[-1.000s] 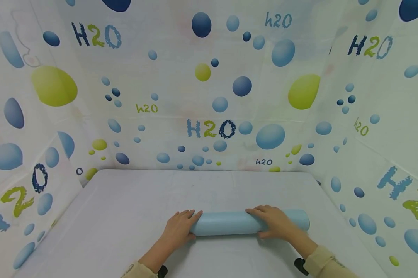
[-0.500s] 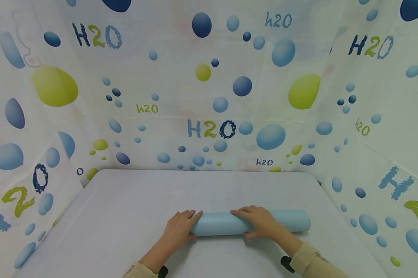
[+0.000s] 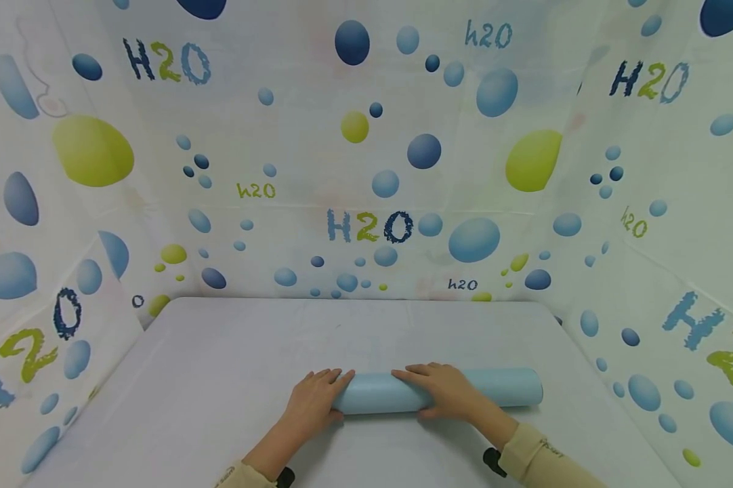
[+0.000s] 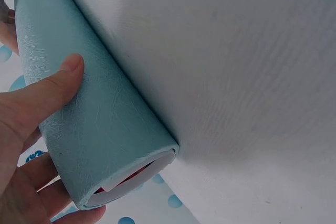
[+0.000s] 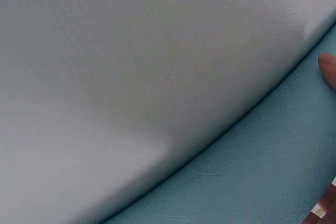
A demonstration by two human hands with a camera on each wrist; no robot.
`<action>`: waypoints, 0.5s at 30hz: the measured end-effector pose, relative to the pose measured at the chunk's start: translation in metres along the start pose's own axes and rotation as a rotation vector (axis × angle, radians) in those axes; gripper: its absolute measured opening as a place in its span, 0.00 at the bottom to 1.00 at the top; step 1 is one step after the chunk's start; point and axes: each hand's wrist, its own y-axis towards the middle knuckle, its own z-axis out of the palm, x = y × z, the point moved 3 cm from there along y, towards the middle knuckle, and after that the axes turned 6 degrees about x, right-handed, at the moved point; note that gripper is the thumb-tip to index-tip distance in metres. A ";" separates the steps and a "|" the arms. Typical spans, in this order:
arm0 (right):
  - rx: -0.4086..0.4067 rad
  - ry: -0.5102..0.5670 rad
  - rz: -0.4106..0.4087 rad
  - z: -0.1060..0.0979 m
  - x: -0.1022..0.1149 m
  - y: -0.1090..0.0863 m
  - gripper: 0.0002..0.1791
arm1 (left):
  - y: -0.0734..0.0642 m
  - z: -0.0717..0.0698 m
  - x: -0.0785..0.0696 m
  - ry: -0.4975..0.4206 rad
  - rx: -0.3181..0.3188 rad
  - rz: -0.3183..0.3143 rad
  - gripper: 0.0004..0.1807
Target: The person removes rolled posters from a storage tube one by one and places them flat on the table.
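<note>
A light blue roll of leather-like sheet [image 3: 372, 394] lies crosswise on the white table. In the left wrist view, the open end of the roll [image 4: 128, 184] shows a white inner layer and a bit of red inside. My left hand [image 3: 310, 404] grips the left end, with the thumb on the near side and fingers over the far side. Nearer the middle, my right hand [image 3: 448, 393] holds the roll the same way. In the right wrist view only the thumb of the right hand [image 5: 328, 69] and part of the fingers show beside the blue surface.
White cloth covers the table [image 3: 238, 352], which runs on behind the roll and to both sides. A curtain [image 3: 305, 142] printed with bubbles and "H2O" lettering stands at the back and sides. Dark straps [image 3: 494, 462] sit at the wrists.
My right hand has slid left along the roll, toward the left hand, baring more of the right end. The left hand and the roll have stayed in place.
</note>
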 end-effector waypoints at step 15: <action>-0.035 -0.025 -0.024 -0.001 0.002 -0.002 0.46 | -0.005 -0.003 0.006 -0.100 -0.021 -0.048 0.39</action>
